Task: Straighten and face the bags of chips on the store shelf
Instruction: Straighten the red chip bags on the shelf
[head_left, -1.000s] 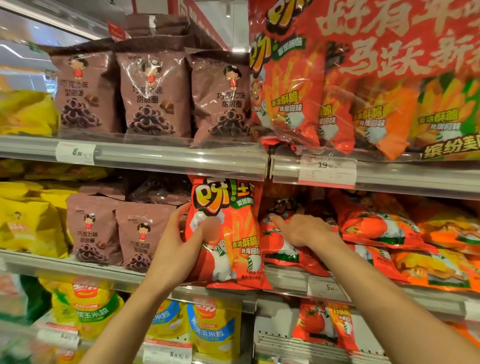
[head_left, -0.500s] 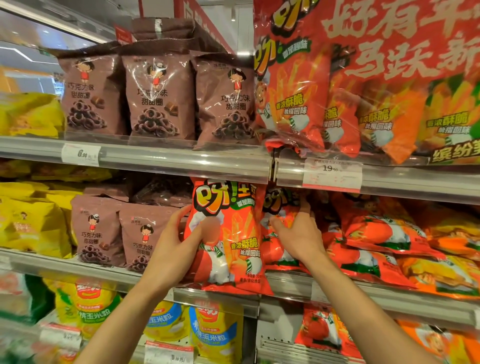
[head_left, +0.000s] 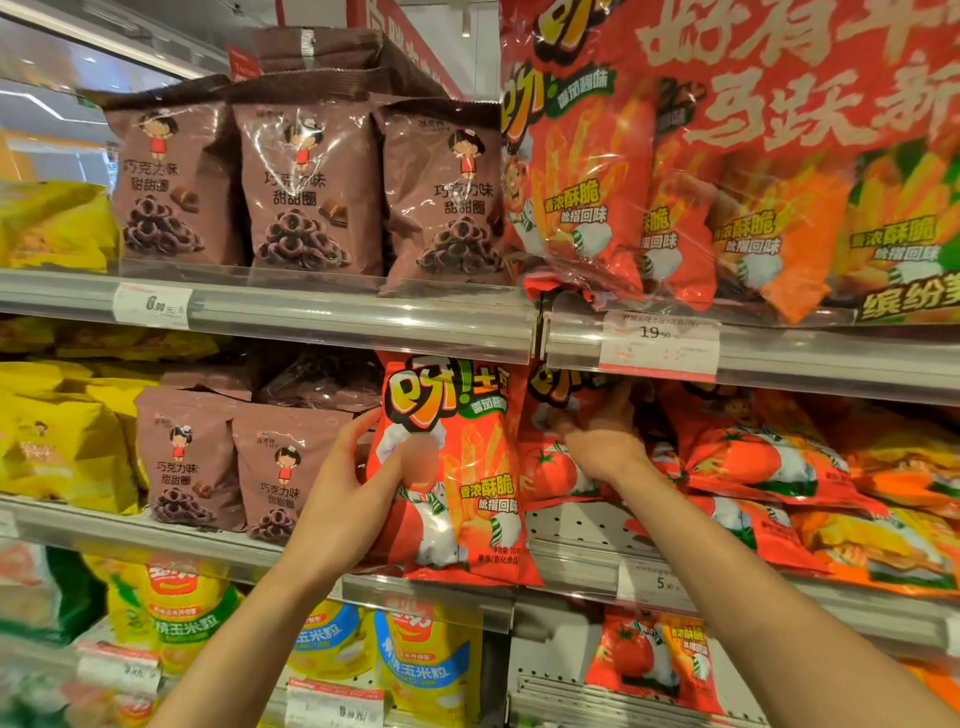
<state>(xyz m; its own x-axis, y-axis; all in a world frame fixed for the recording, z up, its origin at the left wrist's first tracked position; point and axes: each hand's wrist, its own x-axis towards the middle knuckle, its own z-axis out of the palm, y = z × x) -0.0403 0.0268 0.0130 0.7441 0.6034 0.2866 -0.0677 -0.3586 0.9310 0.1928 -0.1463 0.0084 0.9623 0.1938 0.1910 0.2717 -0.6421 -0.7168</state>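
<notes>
An upright red chip bag (head_left: 457, 483) with fries on its front stands at the edge of the middle shelf (head_left: 571, 566). My left hand (head_left: 353, 493) grips its left side, thumb across the front. Just right of it, my right hand (head_left: 597, 441) holds a second red bag (head_left: 550, 467) further back on the shelf, with my fingers curled on its upper part under the rail above. More red and orange bags (head_left: 753, 457) lie flat and slumped to the right.
Brown chocolate-ring bags (head_left: 234, 457) stand left of the red bag, yellow bags (head_left: 57, 431) beyond them. The upper shelf (head_left: 311, 312) carries brown bags and a large red multipack (head_left: 675, 171). Yellow-blue bags (head_left: 426, 660) sit on the shelf below.
My right hand has gone up and deeper into the shelf, lifting the second red bag from lying low to nearly upright. My left hand keeps holding the front bag in place.
</notes>
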